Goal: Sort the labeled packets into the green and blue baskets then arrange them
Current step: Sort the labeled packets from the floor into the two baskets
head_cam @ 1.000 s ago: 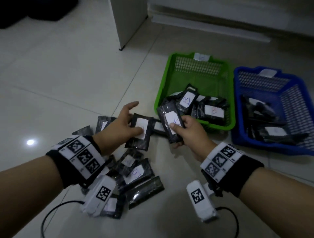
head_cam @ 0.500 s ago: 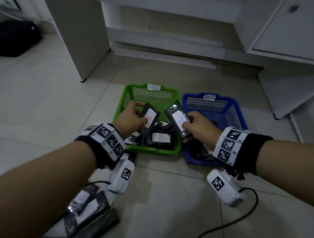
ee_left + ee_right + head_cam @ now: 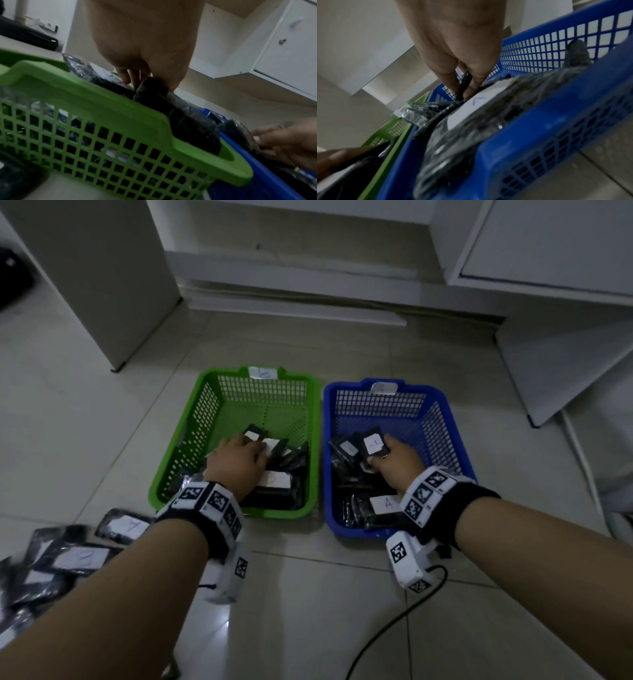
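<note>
A green basket (image 3: pixel 178 446) and a blue basket (image 3: pixel 459 453) stand side by side on the floor, each holding several black packets with white labels. My left hand (image 3: pixel 251 445) is down in the green basket and grips a black packet (image 3: pixel 255 434); in the left wrist view that packet (image 3: pixel 180 119) slants over the green rim (image 3: pixel 120 102). My right hand (image 3: pixel 383 453) is in the blue basket and pinches a labelled packet (image 3: pixel 373 444) by its edge (image 3: pixel 464 83). A packet marked A (image 3: pixel 476 108) lies just under it.
A pile of loose packets (image 3: pixel 75 556) lies on the tiles at the lower left. A white cabinet panel (image 3: pixel 102 285) stands behind on the left, and more cabinets (image 3: pixel 548 337) on the right. A black cable (image 3: pixel 394 631) trails over the floor near my right wrist.
Both hands carried their packets from the floor pile to the baskets and have lowered them inside, left into green, right into blue.
</note>
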`<act>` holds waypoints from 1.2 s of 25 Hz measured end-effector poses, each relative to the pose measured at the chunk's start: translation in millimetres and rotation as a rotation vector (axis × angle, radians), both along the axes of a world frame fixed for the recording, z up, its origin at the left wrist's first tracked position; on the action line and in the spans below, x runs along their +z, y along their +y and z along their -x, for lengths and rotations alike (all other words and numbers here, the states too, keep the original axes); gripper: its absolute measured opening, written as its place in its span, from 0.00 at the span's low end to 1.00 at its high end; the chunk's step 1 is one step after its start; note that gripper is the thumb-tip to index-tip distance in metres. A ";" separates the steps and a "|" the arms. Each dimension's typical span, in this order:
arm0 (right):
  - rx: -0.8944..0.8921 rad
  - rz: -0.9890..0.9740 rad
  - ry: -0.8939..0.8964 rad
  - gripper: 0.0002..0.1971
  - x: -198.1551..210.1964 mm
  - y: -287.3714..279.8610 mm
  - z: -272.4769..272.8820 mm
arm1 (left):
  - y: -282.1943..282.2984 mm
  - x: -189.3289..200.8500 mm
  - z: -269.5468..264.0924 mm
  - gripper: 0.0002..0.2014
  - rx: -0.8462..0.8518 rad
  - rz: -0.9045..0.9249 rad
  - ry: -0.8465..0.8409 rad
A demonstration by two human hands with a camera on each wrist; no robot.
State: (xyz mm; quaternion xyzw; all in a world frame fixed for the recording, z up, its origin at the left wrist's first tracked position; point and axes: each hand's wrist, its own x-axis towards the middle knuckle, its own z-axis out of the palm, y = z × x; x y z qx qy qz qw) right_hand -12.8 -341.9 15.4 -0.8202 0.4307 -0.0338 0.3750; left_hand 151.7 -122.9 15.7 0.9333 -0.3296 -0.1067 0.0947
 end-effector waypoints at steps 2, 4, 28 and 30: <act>0.002 0.074 0.094 0.24 5.0 7.1 0.8 | 4.3 10.6 -3.9 0.21 -0.109 -0.074 0.036; -0.035 0.108 0.172 0.25 17.0 22.7 1.7 | 21.8 30.0 -8.5 0.19 -0.266 -0.094 0.026; 0.741 -0.033 0.244 0.27 -59.4 374.0 -45.3 | 321.2 -40.1 31.2 0.31 0.102 -0.043 0.302; 0.663 -0.190 0.191 0.21 -54.0 365.1 -49.5 | 321.3 -32.6 28.6 0.21 0.197 0.152 0.455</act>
